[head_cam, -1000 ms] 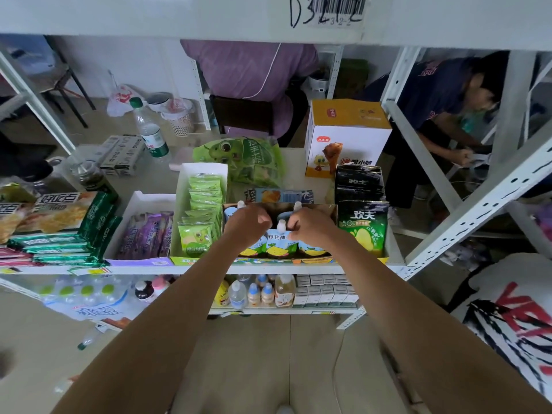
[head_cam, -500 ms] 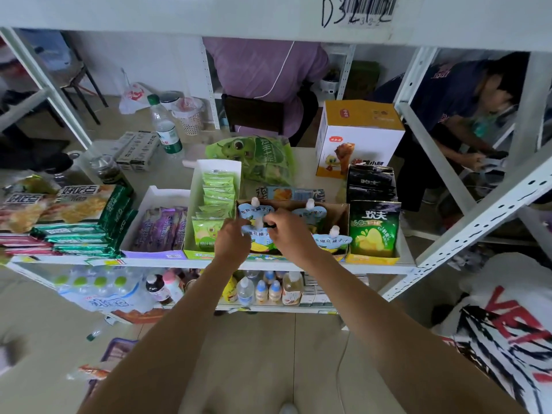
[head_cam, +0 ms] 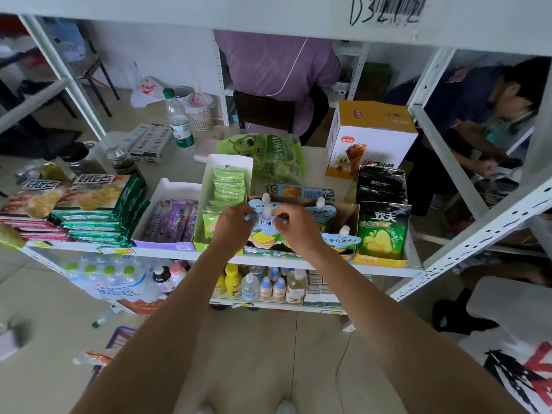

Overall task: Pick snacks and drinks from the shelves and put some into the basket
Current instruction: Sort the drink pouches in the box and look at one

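A brown cardboard display box on the white shelf holds several blue spouted drink pouches. Both hands grip the top of one front pouch, which stands upright with its white cap between them. My left hand pinches its left edge and my right hand its right edge. More pouches stay in the box to the right. The blue basket lies on the floor at lower left, mostly cut off.
Green snack packets, purple bars, green chip bags and stacked biscuit packs fill the shelf. Small bottles stand on the lower shelf. Two people work behind the rack. A white diagonal brace crosses at right.
The pouches now stand up out of the box, and both hands have shifted from pressing down on the box front to pinching one pouch's top. The view moved slightly.
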